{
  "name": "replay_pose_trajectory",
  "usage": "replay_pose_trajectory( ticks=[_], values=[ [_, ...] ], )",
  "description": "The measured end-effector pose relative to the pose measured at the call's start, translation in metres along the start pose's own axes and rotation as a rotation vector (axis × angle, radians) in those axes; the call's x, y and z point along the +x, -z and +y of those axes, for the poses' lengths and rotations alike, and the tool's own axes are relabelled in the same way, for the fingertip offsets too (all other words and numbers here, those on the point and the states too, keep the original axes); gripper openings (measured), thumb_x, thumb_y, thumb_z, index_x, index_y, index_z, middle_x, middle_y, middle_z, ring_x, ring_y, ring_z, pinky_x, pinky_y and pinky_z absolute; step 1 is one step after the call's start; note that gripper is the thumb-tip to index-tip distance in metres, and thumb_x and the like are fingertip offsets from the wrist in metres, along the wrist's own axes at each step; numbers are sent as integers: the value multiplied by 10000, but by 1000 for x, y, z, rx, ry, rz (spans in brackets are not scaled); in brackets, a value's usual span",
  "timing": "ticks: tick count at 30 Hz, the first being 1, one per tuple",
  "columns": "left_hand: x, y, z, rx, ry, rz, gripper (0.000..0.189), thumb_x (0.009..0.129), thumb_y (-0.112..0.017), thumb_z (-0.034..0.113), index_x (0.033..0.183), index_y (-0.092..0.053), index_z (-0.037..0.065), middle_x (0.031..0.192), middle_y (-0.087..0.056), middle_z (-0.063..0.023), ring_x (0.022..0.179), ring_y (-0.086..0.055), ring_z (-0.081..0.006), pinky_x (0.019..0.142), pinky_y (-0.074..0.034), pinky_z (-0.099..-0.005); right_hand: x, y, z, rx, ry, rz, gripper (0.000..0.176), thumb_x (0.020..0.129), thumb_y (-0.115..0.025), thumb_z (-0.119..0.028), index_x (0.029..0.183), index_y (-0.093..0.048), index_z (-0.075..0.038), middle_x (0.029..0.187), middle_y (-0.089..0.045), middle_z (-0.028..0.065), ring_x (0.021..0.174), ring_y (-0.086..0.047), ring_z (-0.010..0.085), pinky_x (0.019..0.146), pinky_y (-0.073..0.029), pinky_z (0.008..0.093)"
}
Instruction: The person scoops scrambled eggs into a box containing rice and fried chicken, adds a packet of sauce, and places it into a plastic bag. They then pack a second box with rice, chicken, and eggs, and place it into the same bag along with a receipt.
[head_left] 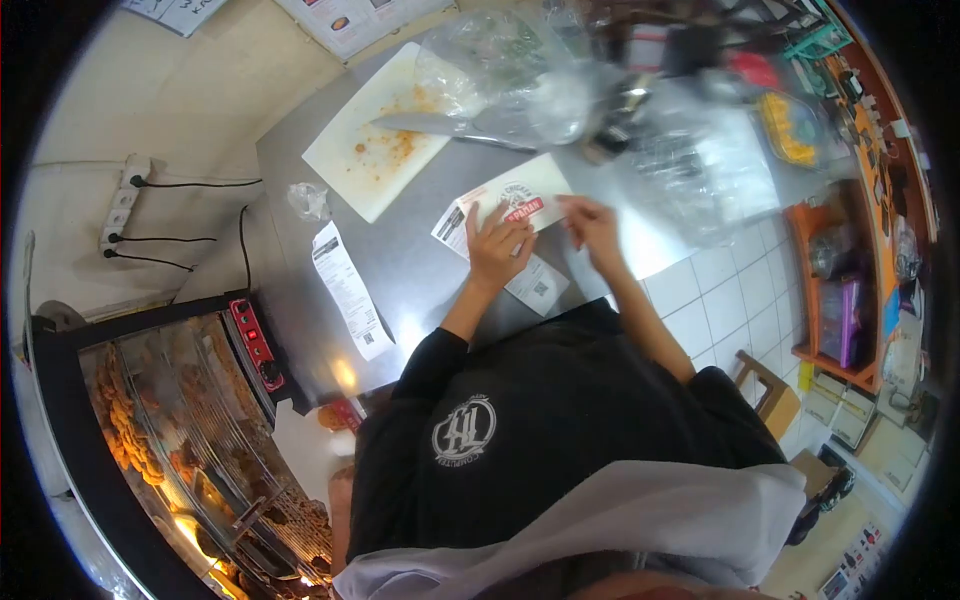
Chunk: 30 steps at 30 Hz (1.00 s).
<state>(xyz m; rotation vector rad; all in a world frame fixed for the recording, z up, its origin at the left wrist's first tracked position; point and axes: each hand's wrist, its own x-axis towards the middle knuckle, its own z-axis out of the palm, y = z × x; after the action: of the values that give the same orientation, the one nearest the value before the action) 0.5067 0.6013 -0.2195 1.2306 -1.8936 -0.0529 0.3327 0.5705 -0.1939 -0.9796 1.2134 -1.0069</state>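
Observation:
A white food box [552,178] with a round logo and a red printed band lies at a slant on the metal table [400,250]. My left hand [497,248] rests on its near left part, fingers spread and pressed against the top. At the right end, my right hand [594,230] has its fingers curled, thumb and index finger pinching the box's edge. Printed receipts [538,285] stick out from under the box and my left hand. Beyond the box, a large knife [445,127] lies partly across a white cutting board [345,165] with orange-brown crumbs.
A long receipt [350,290] and a crumpled plastic bag [308,201] lie left. Clear plastic bags [500,60] crowd the back. A tub of yellow pieces [788,128] stands right. A lit glass cabinet [190,430] of fried food is at lower left, below a power strip [124,203].

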Motion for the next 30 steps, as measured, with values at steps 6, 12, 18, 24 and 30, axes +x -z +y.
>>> replay_pose_trajectory(
  ticks=[6,12,18,24,30],
  values=[
    [3,2,4,130,-17,-108,249,685,-637,157,933,-611,160,816,-555,-35,923,-515,-210,923,-293,-452,-5,-21,32,-43,27,-10,504,735,-658,-160,1206,-480,-128,540,-546,19,401,-460,71,349,-345,229],
    [5,10,12,266,-51,-247,344,733,-581,140,1072,-586,197,898,-519,-33,896,-470,-203,915,-291,-439,9,12,23,-918,526,-27,675,668,-695,-194,1269,-388,-183,752,-606,127,557,-582,226,518,-450,305],
    [22,8,47,302,153,-176,299,753,-554,153,1047,-584,110,942,-493,-69,942,-421,-248,891,-281,-445,58,177,-32,-855,688,631,171,734,-529,2,894,-571,-42,826,-583,136,732,-562,276,615,-446,339],
    [83,-66,139,-41,183,-87,193,741,-549,107,923,-608,82,949,-515,-82,899,-455,-253,785,-330,-382,165,374,-1,-1196,462,474,234,646,-629,-63,870,-582,-16,816,-546,156,740,-531,295,678,-432,374],
    [178,-210,228,-365,-44,-314,304,706,-571,100,1009,-564,80,1017,-516,-89,963,-466,-253,815,-357,-379,183,395,-17,-1367,540,424,255,604,-707,-178,759,-588,-15,814,-555,140,806,-514,321,707,-425,386]
  ],
)
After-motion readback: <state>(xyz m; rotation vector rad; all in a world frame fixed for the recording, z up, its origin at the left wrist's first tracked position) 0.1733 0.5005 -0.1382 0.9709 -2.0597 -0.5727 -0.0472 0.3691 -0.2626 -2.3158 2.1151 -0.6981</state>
